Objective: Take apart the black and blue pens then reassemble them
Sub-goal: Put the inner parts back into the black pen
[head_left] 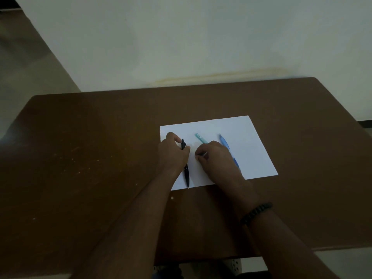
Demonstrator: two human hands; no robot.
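While left hand (174, 153) fingers pinch slim black pen (185, 166), right hand (216, 156) fingers pinch small, unclear part.

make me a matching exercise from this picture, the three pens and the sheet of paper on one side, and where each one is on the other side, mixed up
Things:
1. black pen
2. teal pen
3. blue pen
4. white paper

Places:
A. lies flat on the brown table, under all the pens
B. rightmost on the sheet, partly hidden behind the right hand
C. leftmost on the sheet, its far end at the fingers of the left hand
D. in the middle, its near end hidden by the right hand

Pairs: 1-C, 2-D, 3-B, 4-A
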